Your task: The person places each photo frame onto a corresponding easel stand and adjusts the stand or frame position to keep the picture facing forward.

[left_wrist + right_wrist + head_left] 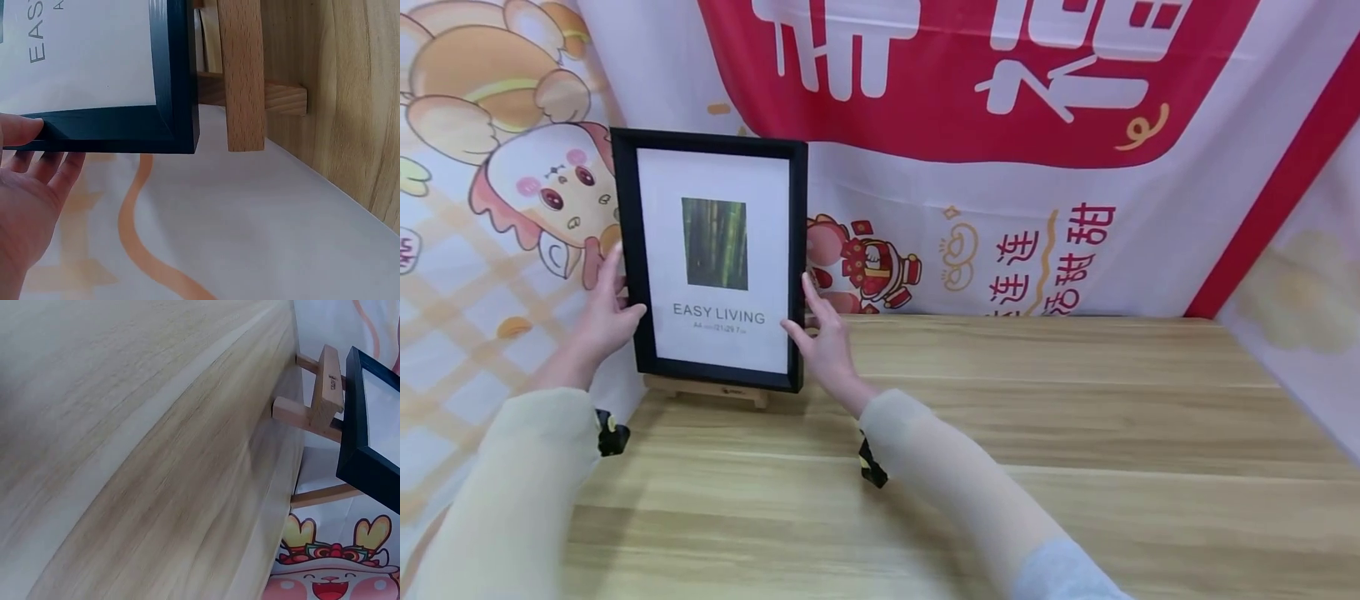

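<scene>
Fingers [70,170] of our left hand [604,315] and right hand [829,343] pinch the frame [715,258]; we should square it on the easel [328,390] near the worktop's [1150,525] far-left corner.

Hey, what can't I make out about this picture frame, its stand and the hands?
- Head: most of the wooden stand, hidden behind the picture frame.
- Head: the stand's dark mark, too small to read.
- Left wrist: fingertips of the left hand, hidden behind the frame.
- Right wrist: part of the frame, cut off by the right edge; the right hand is out of view.
</scene>
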### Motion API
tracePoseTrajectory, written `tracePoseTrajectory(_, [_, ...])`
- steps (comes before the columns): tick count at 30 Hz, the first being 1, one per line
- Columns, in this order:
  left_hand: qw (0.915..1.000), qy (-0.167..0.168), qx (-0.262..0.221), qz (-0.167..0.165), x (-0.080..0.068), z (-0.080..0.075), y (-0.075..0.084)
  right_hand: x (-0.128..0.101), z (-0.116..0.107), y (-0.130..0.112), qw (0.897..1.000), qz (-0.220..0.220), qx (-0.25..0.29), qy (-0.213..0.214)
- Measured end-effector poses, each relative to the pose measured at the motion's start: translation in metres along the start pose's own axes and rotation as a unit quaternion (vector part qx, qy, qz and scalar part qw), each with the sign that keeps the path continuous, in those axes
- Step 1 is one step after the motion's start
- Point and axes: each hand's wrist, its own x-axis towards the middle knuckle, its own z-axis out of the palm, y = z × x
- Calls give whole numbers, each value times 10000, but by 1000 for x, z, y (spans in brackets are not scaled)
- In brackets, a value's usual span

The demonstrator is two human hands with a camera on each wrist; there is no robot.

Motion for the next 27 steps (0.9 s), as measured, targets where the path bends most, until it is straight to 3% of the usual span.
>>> tracePoseTrajectory(14, [9990,411,73,-143,16,-7,-9,11,23,-3,9996,120,-267,-44])
tracePoseTrajectory(19, [9983,455,138,-329,16,-6,-17,11,31,-2,9991,182,-384,-89])
tracePoseTrajectory(27, [9978,549,160,-346,18,-5,-34,10,39,-1,9980,253,-553,-177])
